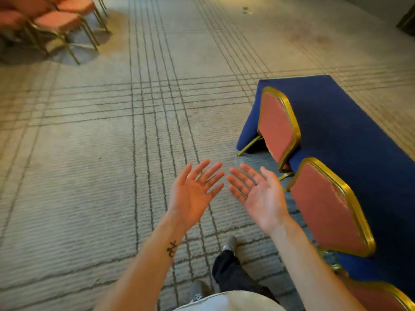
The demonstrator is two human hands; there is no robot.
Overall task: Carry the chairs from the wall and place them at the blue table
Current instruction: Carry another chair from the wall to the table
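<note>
Left hand: the left hand (193, 194) is palm up, fingers straight and spread, thumb well out. It holds nothing and touches nothing.
Right hand: the right hand (258, 198) is palm up, fingers straight and slightly fanned. It is empty and in contact with nothing.
Hands together: side by side above the floor, fingertips angled toward each other, near but apart.
Left forearm: bare, with a small dark tattoo (171, 249) on the inner side, below the wrist.
Table: long table draped in dark blue cloth (350, 122), to the right of the right hand and running on beyond it.
Far chair: pink-padded chair with gold metal frame (277, 129), ahead and right of the right hand. Its backrest faces the camera and it is set close against the table's side. One gold leg shows at the hem of the cloth.
Near chair: second pink-and-gold chair (330, 207), just right of the right hand and forearm, on the same side of the table, next to the first.
Third chair: pink-and-gold backrest top (379, 297), beside the right elbow, mostly cut off by the frame.
Remaining chairs: cluster of pink-and-gold chairs (56, 21), far ahead and left of the left hand, packed closely. Cannot tell whether they are stacked.
Floor: beige carpet with dark grid lines (89, 153), under both hands.
Below the hands: dark trouser leg (231, 272) and grey shoe (230, 243), between the forearms.
</note>
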